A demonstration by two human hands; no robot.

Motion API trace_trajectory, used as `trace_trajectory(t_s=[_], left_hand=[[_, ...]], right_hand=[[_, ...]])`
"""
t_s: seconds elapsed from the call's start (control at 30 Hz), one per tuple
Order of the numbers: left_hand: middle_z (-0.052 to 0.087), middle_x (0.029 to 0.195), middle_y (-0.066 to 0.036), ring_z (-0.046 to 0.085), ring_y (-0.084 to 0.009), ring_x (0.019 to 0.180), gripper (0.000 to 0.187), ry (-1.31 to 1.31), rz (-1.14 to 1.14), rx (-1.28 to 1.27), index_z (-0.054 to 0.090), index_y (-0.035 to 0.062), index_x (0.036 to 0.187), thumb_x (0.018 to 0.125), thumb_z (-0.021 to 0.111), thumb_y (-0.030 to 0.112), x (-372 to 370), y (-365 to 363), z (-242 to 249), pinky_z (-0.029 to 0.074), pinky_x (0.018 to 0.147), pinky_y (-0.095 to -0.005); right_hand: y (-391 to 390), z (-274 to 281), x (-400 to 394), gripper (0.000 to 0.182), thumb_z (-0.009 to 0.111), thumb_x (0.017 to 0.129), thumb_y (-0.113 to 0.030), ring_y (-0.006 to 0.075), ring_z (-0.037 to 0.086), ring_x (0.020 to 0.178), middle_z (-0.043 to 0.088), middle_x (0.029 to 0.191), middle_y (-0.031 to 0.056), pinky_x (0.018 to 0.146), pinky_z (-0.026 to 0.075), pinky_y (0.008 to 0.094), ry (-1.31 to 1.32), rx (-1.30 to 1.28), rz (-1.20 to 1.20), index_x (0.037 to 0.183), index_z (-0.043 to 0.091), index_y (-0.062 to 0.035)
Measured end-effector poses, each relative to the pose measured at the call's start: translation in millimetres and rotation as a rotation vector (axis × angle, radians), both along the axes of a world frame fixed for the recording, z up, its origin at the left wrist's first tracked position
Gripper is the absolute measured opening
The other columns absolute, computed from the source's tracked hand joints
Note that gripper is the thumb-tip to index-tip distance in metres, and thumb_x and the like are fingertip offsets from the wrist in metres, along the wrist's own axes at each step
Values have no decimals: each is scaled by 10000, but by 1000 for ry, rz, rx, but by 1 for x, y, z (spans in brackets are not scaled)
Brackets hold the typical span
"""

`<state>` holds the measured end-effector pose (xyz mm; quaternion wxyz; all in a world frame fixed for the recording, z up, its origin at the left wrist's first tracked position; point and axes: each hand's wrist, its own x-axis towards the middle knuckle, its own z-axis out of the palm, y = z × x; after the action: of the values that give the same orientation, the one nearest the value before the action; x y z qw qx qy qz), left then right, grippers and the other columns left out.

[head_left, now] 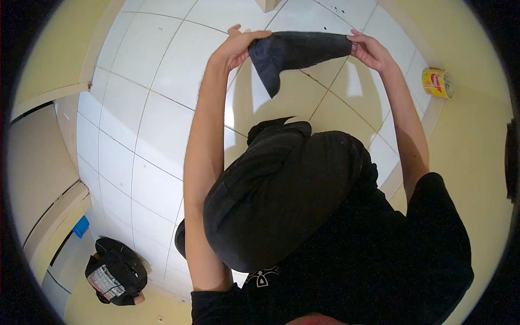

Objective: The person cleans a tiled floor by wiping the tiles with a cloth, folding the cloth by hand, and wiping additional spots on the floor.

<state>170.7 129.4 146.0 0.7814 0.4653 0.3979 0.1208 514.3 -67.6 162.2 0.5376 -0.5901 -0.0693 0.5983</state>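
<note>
A dark grey garment point(311, 50), which looks like a pair of shorts folded lengthwise, is stretched sideways in front of me above the floor. My left hand point(236, 47) grips its wide end at the upper corner, thumb on top. From that end a pointed flap of the cloth hangs down. At the narrower end, my right hand point(369, 51) pinches the edge between thumb and fingers. Both arms reach forward around my bent knees point(287, 189), which are in black trousers.
White floor tiles point(162, 114) spread around me. A yellow tub with a red label point(435, 84) sits by the right wall point(476, 130). A black bag point(116, 271) rests at the lower left near a small blue object point(80, 226). Door frames line the left side.
</note>
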Motion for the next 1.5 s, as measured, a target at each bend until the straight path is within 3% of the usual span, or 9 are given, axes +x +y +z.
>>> trace_trajectory(t_s=[0.2, 0.43, 0.63, 0.8, 1.1, 1.17, 1.23, 1.37, 1.5], left_hand=[[734, 1097, -294, 739, -391, 1012, 694, 583, -186, 801, 411, -42, 1431, 923, 789, 243, -3, 4, -26, 591, 896, -435], [755, 981, -185, 737, -243, 961, 592, 445, 19, 705, 557, 27, 1339, 914, 823, 342, -18, 17, 2, 576, 862, -392], [685, 933, -221, 581, -385, 1018, 349, 528, -653, 1350, 677, 77, 1132, 913, 762, 335, -80, 53, 44, 495, 876, -516], [744, 922, -77, 705, -169, 829, 439, 175, -308, 940, 730, 8, 1153, 976, 756, 408, -183, 29, 83, 567, 804, -328], [743, 934, -3, 685, -79, 826, 468, 404, 536, 406, 758, 50, 1154, 1050, 619, 485, -319, -119, 68, 536, 786, -251], [725, 1123, -44, 651, -124, 1067, 560, 338, 576, 442, 709, 35, 1237, 1069, 547, 544, -329, -153, 65, 495, 961, -284], [656, 1323, -94, 589, -167, 1219, 726, 27, 776, 279, 612, 7, 1360, 1079, 412, 645, -337, -191, 61, 432, 1070, -339], [556, 1499, -179, 493, -276, 1410, 962, -520, 987, 82, 411, -48, 1552, 1054, 155, 735, -359, -273, 46, 318, 1225, -449], [583, 1466, -194, 596, -286, 1281, 803, -140, 1413, 175, 494, -44, 1479, 1105, 223, 614, -349, -377, 11, 470, 1078, -439]], right_hand=[[3, 15, -16, 302, 728, 982, -109, 165, 681, 979, 711, 1109, 95, 905, 562, 345, -452, 28, 175, 1273, 650, -84], [35, 54, -45, 313, 818, 901, -219, 246, 676, 1042, 687, 1132, 98, 952, 544, 387, -1230, 153, 581, 1172, 769, -71], [77, 74, -88, 257, 734, 741, -98, 155, 570, 1017, 634, 1146, 73, 834, 466, 272, -1817, 614, 735, 978, 690, -11], [125, 90, -142, 128, 681, 984, -163, 51, 596, 771, 671, 827, -57, 735, 472, 230, -607, 465, 693, 970, 715, -40], [158, 69, -386, 187, 670, 1033, -176, 50, 551, 711, 645, 773, -7, 606, 448, 248, -663, 678, 848, 1009, 679, 10], [128, 87, -445, 214, 594, 1047, -159, 173, 670, 887, 722, 951, 114, 790, 543, 317, -719, 723, 1118, 1134, 687, 13], [109, 63, -485, 524, 875, 806, -261, 374, 615, 1119, 609, 1205, 162, 938, 511, 437, -740, 1189, 1371, 1241, 655, -66], [105, 8, -551, 414, 779, 891, -175, 393, 607, 1098, 613, 1136, 169, 959, 507, 440, -650, 1543, 1529, 1238, 606, -30], [100, -35, -571, 359, 709, 966, -136, 218, 670, 1054, 722, 1166, 96, 969, 514, 352, -204, 721, 1893, 1294, 636, -9]])
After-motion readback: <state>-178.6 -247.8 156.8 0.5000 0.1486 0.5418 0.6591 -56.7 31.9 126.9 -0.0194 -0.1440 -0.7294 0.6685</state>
